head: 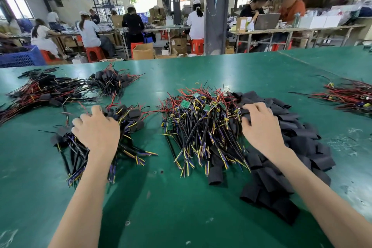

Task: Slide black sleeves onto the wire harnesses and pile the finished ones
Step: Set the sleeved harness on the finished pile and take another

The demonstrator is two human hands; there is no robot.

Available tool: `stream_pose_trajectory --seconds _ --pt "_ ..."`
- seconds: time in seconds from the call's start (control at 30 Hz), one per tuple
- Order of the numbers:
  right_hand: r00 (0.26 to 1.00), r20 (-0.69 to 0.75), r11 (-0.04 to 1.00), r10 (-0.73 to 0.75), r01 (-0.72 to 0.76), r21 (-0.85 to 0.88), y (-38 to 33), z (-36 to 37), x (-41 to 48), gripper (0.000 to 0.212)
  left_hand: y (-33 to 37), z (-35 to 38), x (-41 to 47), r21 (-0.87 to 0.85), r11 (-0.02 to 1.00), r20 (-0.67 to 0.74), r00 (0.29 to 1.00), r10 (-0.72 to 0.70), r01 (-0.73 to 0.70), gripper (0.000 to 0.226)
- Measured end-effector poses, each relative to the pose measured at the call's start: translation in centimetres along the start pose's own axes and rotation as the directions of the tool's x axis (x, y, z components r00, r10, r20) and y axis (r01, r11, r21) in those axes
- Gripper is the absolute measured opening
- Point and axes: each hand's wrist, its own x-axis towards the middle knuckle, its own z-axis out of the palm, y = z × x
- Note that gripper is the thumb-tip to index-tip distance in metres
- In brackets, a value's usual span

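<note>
The left hand (96, 129) lay with loose, spread fingers on the finished pile (130, 119), left of the middle of the table (181, 217), gripping nothing visible. The right hand (259, 125) curled into the black sleeves (298, 147) beside the bare harnesses (201, 127). Whether it pinched one could not be told. The step called for taking one sleeve only, mouth open.

Bare left hand (96, 133) and bare right hand (261, 127), each on a slim, uncovered forearm (84, 197), short-nailed fingers.
</note>
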Motion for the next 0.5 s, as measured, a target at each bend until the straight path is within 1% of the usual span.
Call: stream_pose_trajectory --seconds 0.07,0.1,0.17,0.23,0.3,0.33,0.37,0.4,0.47,0.5 --pt "0.995 0.069 0.997 0.065 -0.063 -0.036 0.4 -0.3 0.2 0.034 0.2 -0.1 -0.1 0.000 1.000 -0.032 0.999 -0.026 0.026 0.034" --pt "0.990 0.101 0.994 0.102 -0.096 -0.058 0.6 -0.4 0.3 0.034 0.4 -0.1 -0.1 -0.012 1.000 -0.056 0.998 -0.013 0.012 0.034" --pt "0.965 0.188 0.980 0.184 -0.164 -0.115 1.0 -0.7 0.5 0.033 0.8 -0.1 -0.3 -0.033 0.997 -0.082 0.994 0.070 -0.073 0.037" --pt "0.911 0.309 0.956 0.274 -0.222 -0.191 1.2 -1.0 0.5 0.034 0.9 0.1 -0.5 -0.051 0.985 -0.060 0.985 0.161 -0.164 0.040" --pt "0.859 0.395 0.937 0.326 -0.240 -0.252 1.1 -0.9 0.4 0.034 1.1 0.4 -0.7 -0.055 0.982 0.022 0.984 0.180 -0.178 0.035" --pt "0.849 0.410 0.933 0.334 -0.237 -0.269 1.1 -0.8 0.3 0.033 1.3 0.5 -0.8 -0.052 0.986 0.047 0.986 0.161 -0.159 0.034" --pt "0.847 0.416 0.933 0.332 -0.230 -0.278 1.0 -0.7 0.2 0.033 1.5 0.5 -1.0 -0.049 0.989 0.041 0.989 0.141 -0.139 0.035" --pt "0.848 0.419 0.935 0.324 -0.220 -0.278 0.9 -0.5 0.2 0.033 1.8 0.3 -1.3 -0.051 0.989 0.004 0.991 0.137 -0.136 0.037" --pt "0.857 0.420 0.945 0.299 -0.205 -0.256 0.8 -0.1 0.2 0.037 3.1 -0.1 -2.1 -0.089 0.974 -0.085 0.976 0.201 -0.208 0.038" --pt "0.862 0.419 0.950 0.286 -0.198 -0.240 0.8 0.1 0.2 0.038 4.1 0.0 -2.6 -0.133 0.958 -0.088 0.965 0.245 -0.256 0.037"
